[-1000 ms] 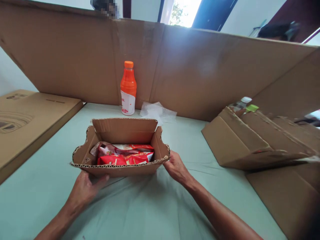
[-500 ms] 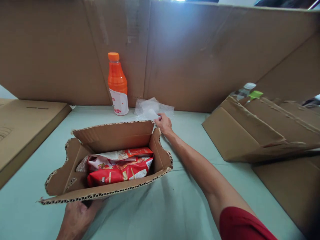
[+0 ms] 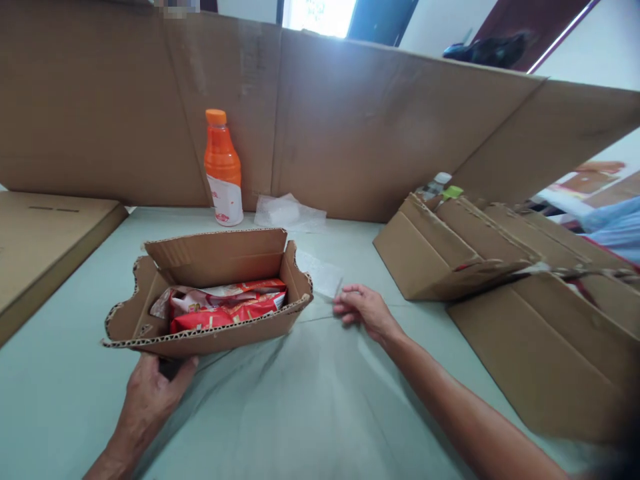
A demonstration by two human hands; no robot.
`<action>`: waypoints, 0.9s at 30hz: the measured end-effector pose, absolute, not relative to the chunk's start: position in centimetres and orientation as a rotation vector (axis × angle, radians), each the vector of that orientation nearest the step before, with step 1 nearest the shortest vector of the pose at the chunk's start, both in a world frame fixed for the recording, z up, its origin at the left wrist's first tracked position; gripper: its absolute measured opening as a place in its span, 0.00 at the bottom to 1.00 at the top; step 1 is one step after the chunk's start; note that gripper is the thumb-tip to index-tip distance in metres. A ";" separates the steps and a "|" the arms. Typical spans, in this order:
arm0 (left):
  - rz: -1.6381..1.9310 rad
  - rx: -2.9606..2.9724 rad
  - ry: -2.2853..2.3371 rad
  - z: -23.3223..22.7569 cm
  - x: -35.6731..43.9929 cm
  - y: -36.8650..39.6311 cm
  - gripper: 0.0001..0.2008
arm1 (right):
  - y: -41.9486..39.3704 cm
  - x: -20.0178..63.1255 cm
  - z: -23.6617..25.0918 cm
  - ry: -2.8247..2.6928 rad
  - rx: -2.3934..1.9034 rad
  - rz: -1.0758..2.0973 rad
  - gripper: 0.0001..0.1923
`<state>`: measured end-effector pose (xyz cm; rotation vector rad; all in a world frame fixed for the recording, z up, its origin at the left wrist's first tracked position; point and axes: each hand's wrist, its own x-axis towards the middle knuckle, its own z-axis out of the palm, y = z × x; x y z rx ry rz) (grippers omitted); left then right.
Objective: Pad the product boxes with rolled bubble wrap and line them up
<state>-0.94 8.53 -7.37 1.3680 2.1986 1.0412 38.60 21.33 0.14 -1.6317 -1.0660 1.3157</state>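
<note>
Red snack packets (image 3: pixel 227 313) already lie in the open cardboard box (image 3: pixel 210 340) on the green table (image 3: pixel 310 413) – the left hand (image 3: pixel 150 393) grips its near wall, the right hand (image 3: pixel 363 310) pinches a clear plastic sheet (image 3: pixel 320 273) just beside it – flaps not yet closed

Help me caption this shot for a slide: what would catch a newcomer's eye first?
Probably the orange bottle, upright against the tall cardboard wall at the back. Next, the open cardboard box at centre, with red snack packets inside; the left hand grips its near edge. To the box's right, the right hand pinches a clear plastic sheet just over the pale green cloth.
</note>
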 end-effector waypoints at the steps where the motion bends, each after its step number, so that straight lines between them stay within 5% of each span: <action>1: 1.057 1.356 2.209 -7.3 -0.9 8.5 0.31 | 19.6 38.8 0.1 -1.044 -1.620 1.418 0.19; 5: 1.044 1.344 2.240 -6.8 -0.4 8.4 0.30 | 15.8 39.6 -0.1 -1.297 -1.564 1.525 0.15; 9: 1.065 1.342 2.232 -6.4 -0.1 8.3 0.29 | 18.6 41.0 -0.2 -1.838 -1.640 0.765 0.11; 12: 1.072 1.329 2.220 -6.4 -0.2 8.5 0.29 | 22.9 41.1 -0.2 -2.074 -1.704 0.409 0.22; 19: 1.043 1.310 2.187 -5.7 -0.2 8.5 0.28 | 28.5 38.2 -0.9 -2.073 -1.799 0.368 0.22; 27: 1.087 1.346 2.218 -5.9 0.3 8.2 0.30 | 23.6 39.1 -0.4 -2.067 -1.747 0.581 0.16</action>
